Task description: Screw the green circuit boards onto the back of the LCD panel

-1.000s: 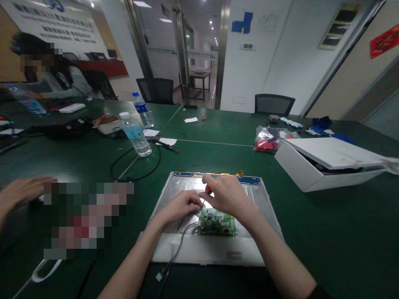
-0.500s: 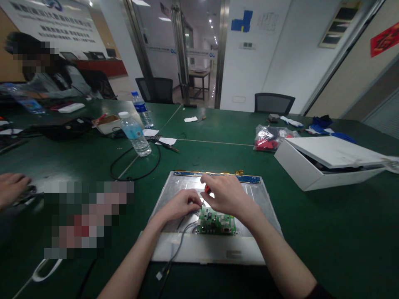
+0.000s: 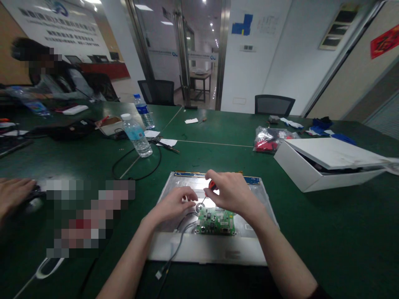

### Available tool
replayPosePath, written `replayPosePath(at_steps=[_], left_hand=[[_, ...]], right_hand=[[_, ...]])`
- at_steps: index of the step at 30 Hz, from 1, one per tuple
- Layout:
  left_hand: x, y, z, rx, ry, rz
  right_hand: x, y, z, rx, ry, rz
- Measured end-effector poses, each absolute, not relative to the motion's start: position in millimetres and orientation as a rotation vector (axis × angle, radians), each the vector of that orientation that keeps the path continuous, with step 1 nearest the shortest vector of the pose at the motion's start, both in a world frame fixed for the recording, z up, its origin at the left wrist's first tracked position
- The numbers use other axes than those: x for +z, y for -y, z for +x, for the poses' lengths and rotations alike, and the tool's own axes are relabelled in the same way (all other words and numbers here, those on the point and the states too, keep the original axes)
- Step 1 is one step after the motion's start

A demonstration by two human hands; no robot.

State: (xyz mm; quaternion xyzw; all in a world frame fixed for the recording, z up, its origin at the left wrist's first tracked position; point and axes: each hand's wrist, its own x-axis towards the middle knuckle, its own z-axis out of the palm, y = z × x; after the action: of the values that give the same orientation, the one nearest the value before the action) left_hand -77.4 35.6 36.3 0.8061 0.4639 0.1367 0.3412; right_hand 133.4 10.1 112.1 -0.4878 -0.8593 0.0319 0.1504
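My right hand [image 3: 232, 193] is closed around the red and black handle of a screwdriver [image 3: 212, 185]. Its thin shaft slants down to the upper left corner of a green circuit board [image 3: 216, 221]. Just left of that corner is my left hand [image 3: 176, 203], with thumb and fingers apart and nothing visible between them. The board sits on the metal back of a flat display panel [image 3: 262, 211], which lies on the green table. Grey cables [image 3: 179, 247] run from the board's left side over the panel's near edge to a white plug [image 3: 158, 274].
A white box [image 3: 307, 176] with its lid ajar stands at right, beside a bagged red item [image 3: 266, 145]. Water bottles [image 3: 137, 137] and a looped black cable [image 3: 160, 160] are at left. Another person's hand [image 3: 15, 195] rests at the left edge; a person [image 3: 67, 81] sits farther back.
My left fingers have spread and drawn back from the board's corner. My right hand has shifted slightly right and up with the screwdriver, its tip still near that corner.
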Motion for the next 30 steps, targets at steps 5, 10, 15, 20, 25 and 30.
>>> replayPosePath(at_steps=[5, 10, 15, 20, 25, 30], left_hand=[[44, -13, -81, 0.274, -1.315, 2.116], [28, 4, -84, 0.325, -1.386, 2.144], [19, 8, -81, 0.367, -1.441, 2.185], [10, 11, -76, 0.440, -1.476, 2.249], [8, 20, -76, 0.525, -1.438, 2.302], [6, 40, -75, 0.671, -1.388, 2.290]], right_hand=[[117, -9, 137, 0.120, 2.451, -1.406], [120, -9, 137, 0.165, 2.458, -1.401], [121, -8, 138, 0.170, 2.458, -1.382], [121, -7, 139, 0.133, 2.454, -1.364], [123, -6, 139, 0.131, 2.457, -1.370], [124, -6, 140, 0.122, 2.440, -1.361]])
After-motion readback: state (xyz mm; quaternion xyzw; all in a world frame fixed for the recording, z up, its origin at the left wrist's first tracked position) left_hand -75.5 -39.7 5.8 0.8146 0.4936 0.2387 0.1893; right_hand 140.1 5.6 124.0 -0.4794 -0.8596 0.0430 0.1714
